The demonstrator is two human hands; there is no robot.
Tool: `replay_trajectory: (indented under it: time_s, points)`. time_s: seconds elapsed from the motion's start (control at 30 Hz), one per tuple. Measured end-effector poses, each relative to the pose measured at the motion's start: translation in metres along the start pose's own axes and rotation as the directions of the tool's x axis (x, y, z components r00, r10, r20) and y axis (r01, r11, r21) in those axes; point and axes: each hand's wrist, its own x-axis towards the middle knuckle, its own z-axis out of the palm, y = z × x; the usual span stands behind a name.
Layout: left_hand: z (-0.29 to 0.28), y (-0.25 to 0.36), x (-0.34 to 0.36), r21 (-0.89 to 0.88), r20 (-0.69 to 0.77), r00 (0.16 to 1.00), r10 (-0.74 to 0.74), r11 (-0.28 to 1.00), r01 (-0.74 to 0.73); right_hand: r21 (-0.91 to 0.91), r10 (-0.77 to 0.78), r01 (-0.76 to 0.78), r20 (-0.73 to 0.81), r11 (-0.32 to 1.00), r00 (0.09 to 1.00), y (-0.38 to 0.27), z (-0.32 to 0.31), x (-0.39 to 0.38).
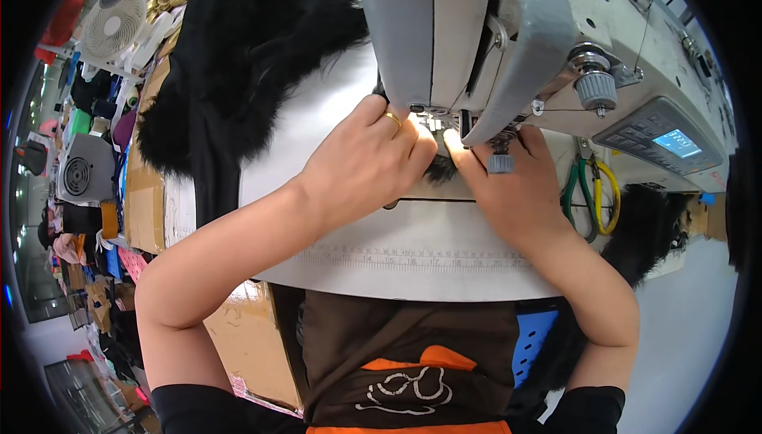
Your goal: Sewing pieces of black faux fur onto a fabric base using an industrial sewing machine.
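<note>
A small piece of black fur (441,170) lies under the needle area of a white and grey sewing machine (397,33). My left hand (369,152), a ring on one finger, is closed with its curled fingers gripping the fur's left side by the lit presser foot. From the right, my right hand (516,188) holds the fur's other side, its thumb close to the needle. The machine head partly hides my right fingers. Most of the fur is covered by both hands.
A larger black fur garment (230,61) spreads over the machine table (317,263) at left. Green- and yellow-handled scissors (591,192) lie beside my right wrist. A lit control panel (675,142) is on the machine's right. More black fur (647,232) hangs at the right edge.
</note>
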Motion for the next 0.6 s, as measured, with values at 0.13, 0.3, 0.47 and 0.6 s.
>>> replay_trajectory:
  time_s: [0.13,0.3,0.47,0.6]
  points:
    - [-0.001,0.005,-0.001,0.055,-0.150,0.987,0.058,0.997,-0.050,-0.004,-0.015,0.015,0.005,1.000,1.000,-0.004,-0.008,0.003]
    - [0.001,0.003,-0.009,0.037,-0.120,0.989,0.090,0.996,-0.086,-0.017,-0.045,0.046,0.044,0.999,0.998,-0.005,-0.010,0.000]
    - [0.003,0.006,-0.008,0.048,-0.145,0.987,0.070,0.997,-0.064,0.063,-0.054,0.051,0.055,0.997,0.997,-0.006,-0.012,0.000]
    - [0.005,0.011,-0.003,0.101,-0.056,0.998,0.019,0.995,-0.013,0.018,-0.072,0.071,0.053,0.997,0.996,-0.002,-0.007,0.000]
